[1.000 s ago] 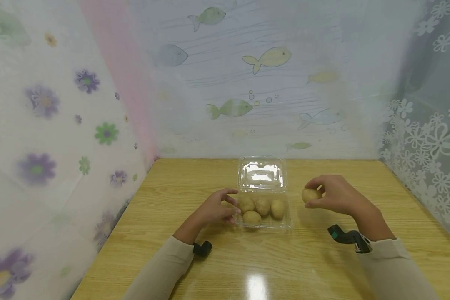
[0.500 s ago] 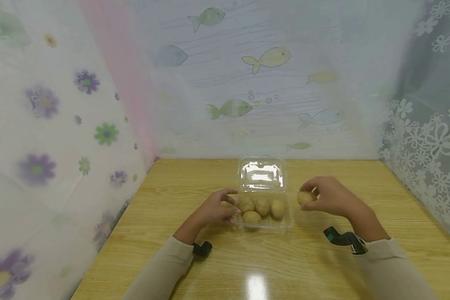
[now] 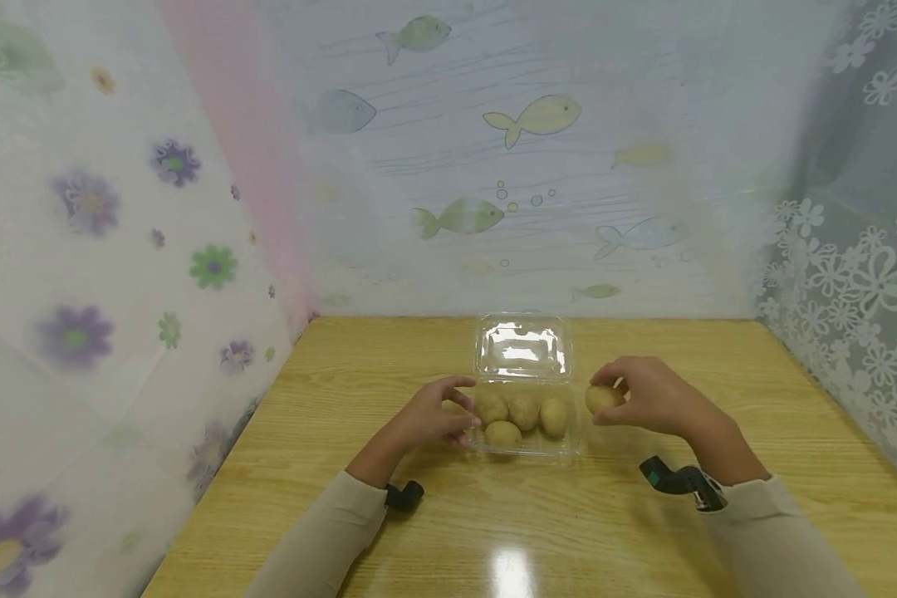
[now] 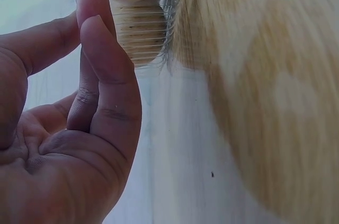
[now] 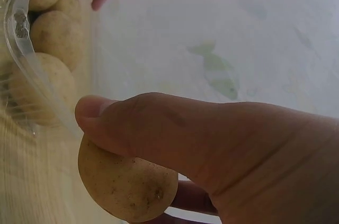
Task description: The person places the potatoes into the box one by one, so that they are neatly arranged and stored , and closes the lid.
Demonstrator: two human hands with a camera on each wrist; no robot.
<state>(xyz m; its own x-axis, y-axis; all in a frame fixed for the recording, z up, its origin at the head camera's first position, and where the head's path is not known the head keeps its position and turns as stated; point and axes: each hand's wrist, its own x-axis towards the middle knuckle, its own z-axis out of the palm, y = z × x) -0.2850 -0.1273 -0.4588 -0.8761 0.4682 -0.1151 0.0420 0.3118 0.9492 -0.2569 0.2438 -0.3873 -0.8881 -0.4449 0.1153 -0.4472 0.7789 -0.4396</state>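
My right hand [image 3: 654, 394] pinches a potato [image 3: 603, 399] between thumb and fingers, just right of the clear plastic container [image 3: 568, 453]. In the right wrist view the thumb lies over the top of this potato [image 5: 127, 184], and the other fingers are mostly hidden behind it. Several potatoes [image 3: 523, 412] lie in the container's base, with bare room at its front right. Its lid [image 3: 523, 349] is folded back, away from me. My left hand [image 3: 426, 415] rests its loosely bent, spread fingertips at the container's left side. In the left wrist view those fingertips [image 4: 98, 33] overlap the ribbed wall.
The wooden table [image 3: 344, 357] reaches back to a wall covering printed with fish [image 3: 459, 216]. Flower-patterned sheets [image 3: 213, 266] flank it on the left and right. Each wrist carries a black camera mount [image 3: 673, 477].
My right hand has moved left and slightly toward me with the potato, close to the container's right edge. The left hand, container and other potatoes have stayed put.
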